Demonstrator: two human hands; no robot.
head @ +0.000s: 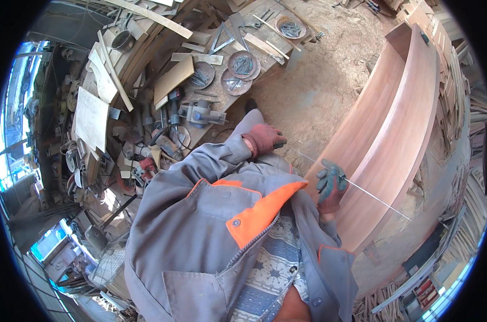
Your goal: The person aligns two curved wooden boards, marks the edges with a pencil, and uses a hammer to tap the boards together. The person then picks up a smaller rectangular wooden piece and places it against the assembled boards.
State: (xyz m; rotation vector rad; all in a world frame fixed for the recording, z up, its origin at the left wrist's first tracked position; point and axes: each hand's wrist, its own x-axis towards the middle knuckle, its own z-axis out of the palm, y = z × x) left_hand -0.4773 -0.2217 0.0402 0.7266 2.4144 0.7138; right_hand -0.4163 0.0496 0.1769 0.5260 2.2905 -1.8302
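Note:
My left hand (265,139), in a red knit glove with dark fingertips, is above my leg, its fingers loosely bent with nothing visible in them. To the right, my right hand (331,186), in a red and grey-green glove, grips a long thin pale rod or strip (378,199) that slants over the long reddish wooden board assembly (404,149). That assembly has two long boards joined by a short end piece at its far end, and a small dark object (424,37) is on that end. Whether the rod touches the boards cannot be told.
On the workbench (223,100) at left are bowls of nails (243,65), a metal triangle square (222,39), a power planer (201,114) and offcuts. Power tools and cords crowd the area left of me. Sawdust covers the floor (324,80); stacked wood strips (464,237) lie at right.

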